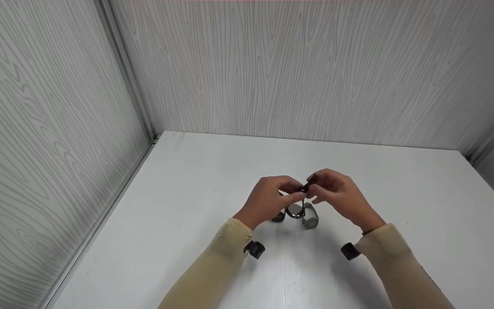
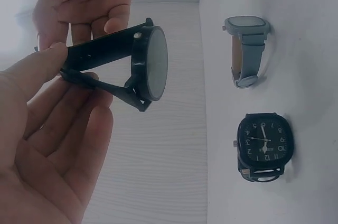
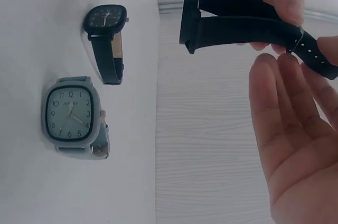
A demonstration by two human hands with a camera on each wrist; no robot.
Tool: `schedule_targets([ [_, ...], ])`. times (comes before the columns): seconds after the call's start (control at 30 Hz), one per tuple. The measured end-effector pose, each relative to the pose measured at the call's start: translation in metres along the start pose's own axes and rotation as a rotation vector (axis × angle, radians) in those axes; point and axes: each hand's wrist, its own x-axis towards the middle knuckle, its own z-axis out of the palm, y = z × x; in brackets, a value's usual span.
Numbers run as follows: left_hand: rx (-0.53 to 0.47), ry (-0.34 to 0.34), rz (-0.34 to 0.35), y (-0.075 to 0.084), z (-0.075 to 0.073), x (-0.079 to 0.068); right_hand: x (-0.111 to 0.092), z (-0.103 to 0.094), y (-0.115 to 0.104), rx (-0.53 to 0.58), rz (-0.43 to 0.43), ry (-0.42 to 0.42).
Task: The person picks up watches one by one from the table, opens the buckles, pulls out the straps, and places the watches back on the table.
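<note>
A wristwatch with a black strap and round case [image 2: 153,63] is held up between both hands, its case hanging below them in the head view. My left hand [image 1: 268,195] pinches the strap near the buckle between thumb and fingers. The strap's holed tail [image 3: 316,61] runs past the buckle into my right hand [image 1: 341,195], which pinches it. Together the two strap halves form a loop. Beneath the hands stand a grey watch [image 3: 71,113] with a pale square face and a black watch [image 2: 265,140] with a rounded-square dial.
Both standing watches have their straps fastened and rest on the white table [image 1: 212,167]. Wood-grain panels [image 1: 272,68] rise behind the table and on its left. A small black camera [image 1: 254,249] sits at the left wrist, another black one [image 1: 350,251] at the right.
</note>
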Motion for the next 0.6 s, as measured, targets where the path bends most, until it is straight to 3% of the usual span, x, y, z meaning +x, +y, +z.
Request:
schedule_targets([
  [0.2, -0.015, 0.007, -0.01, -0.0004, 0.002, 0.0005, -0.0012, -0.0011, -0.0029, 0.08, 0.045, 0.01],
  [0.43, -0.008, -0.017, -0.027, -0.0007, 0.0021, 0.0014, -0.0009, -0.002, -0.0026, 0.088, 0.04, 0.009],
  [0.6, 0.025, -0.008, -0.004, 0.0024, 0.0002, 0.0009, -0.0003, -0.0014, -0.0059, 0.102, 0.034, 0.006],
])
